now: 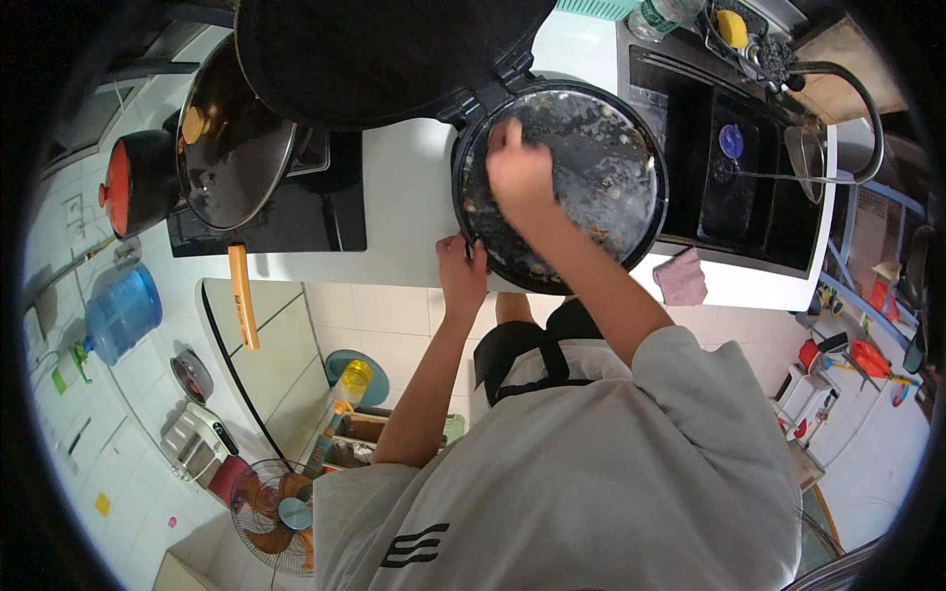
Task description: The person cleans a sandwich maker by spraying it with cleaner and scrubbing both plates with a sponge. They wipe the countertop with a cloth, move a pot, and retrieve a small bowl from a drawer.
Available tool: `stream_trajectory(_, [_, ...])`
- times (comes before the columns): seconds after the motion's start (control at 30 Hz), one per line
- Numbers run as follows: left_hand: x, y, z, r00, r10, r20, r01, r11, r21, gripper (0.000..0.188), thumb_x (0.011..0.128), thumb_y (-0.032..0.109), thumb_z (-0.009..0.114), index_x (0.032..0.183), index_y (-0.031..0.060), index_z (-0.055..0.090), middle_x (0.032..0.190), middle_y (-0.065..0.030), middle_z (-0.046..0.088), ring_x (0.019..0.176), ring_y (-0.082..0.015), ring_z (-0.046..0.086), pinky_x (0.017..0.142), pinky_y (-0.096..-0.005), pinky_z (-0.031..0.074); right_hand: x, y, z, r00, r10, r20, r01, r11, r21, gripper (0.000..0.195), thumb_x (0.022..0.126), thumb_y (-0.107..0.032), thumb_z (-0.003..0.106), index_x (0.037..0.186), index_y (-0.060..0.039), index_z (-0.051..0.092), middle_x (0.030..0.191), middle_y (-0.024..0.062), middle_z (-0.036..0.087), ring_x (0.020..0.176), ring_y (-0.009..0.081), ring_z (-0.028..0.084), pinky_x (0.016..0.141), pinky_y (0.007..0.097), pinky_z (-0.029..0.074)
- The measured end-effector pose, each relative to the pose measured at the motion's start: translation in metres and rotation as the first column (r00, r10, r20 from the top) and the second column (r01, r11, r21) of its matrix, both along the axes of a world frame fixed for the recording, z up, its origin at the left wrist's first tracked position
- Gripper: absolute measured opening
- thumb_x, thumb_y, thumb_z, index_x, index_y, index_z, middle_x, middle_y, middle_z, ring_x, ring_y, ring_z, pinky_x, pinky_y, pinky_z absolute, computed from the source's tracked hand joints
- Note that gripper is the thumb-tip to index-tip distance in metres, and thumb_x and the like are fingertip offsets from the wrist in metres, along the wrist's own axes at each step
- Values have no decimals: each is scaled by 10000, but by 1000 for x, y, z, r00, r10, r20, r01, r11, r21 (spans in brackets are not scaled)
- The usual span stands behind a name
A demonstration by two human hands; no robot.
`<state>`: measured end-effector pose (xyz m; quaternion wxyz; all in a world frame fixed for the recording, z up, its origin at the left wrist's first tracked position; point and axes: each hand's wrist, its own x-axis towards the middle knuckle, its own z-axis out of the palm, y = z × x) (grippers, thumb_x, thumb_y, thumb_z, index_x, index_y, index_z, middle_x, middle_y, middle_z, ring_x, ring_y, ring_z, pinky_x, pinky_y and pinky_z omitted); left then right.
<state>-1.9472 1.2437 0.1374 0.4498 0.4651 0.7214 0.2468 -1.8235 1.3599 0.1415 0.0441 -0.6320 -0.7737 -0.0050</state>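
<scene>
A round black electric baking pan [606,199] lies unfolded on the counter, its lid [369,59] swung up at the hinge. Cloudy wet film and small food scraps cover the cooking plate. My left hand [462,273] grips the pan's near-left rim, thumb on the edge. Over the left part of the plate is my right hand [519,173], fingers bent down and blurred; whether anything is under them is hidden. A folded pinkish cloth [681,278] rests at the counter's front edge, right of the pan.
To the right, water runs from a bent faucet [857,81] into a black sink [680,155] holding a purple round item [731,140]. On the left, a glass-lidded pan [236,170] with a wooden handle [242,295] sits on the cooktop [325,199], beside a dark pot [144,185].
</scene>
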Motion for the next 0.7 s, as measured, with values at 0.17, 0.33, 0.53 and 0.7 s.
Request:
stream_trajectory(0.17, [-4, -3, -6, 999, 4, 39, -4, 1000, 8, 247, 900, 138, 537, 1079, -31, 547, 1035, -218, 463, 723, -281, 591, 573, -330, 528, -12, -26, 2, 993, 81, -88, -79, 996, 30, 379, 761, -140, 565, 1129, -51, 566, 928, 75, 518, 620, 162, 603, 549, 344, 479])
stream_trajectory(0.33, [-5, -2, -13, 989, -83, -119, 96, 990, 108, 242, 898, 136, 541, 1059, -45, 544, 1042, -231, 464, 705, -291, 591, 569, -337, 524, -13, -1, -4, 1000, -1, 0, 1, 995, 104, 335, 757, -127, 564, 1081, -44, 580, 938, 79, 528, 545, 173, 584, 546, 320, 460])
stream_trajectory(0.53, [-3, -5, -9, 998, 12, 65, -14, 999, 32, 244, 883, 133, 564, 1060, -34, 548, 1047, -223, 473, 689, -290, 583, 617, -356, 512, -12, 1, -10, 999, 27, -28, -24, 996, 90, 393, 766, -103, 550, 1147, -6, 533, 1029, 101, 540, 592, 181, 589, 580, 326, 482])
stream_trajectory(0.7, [-8, -5, -18, 998, -57, -35, 60, 994, 90, 262, 872, 123, 569, 1089, -22, 549, 1051, -223, 476, 704, -305, 575, 636, -358, 511, -26, -41, -4, 996, 53, -73, -54, 998, -10, 371, 763, -116, 554, 1130, -64, 566, 936, 78, 520, 615, 166, 601, 570, 305, 470])
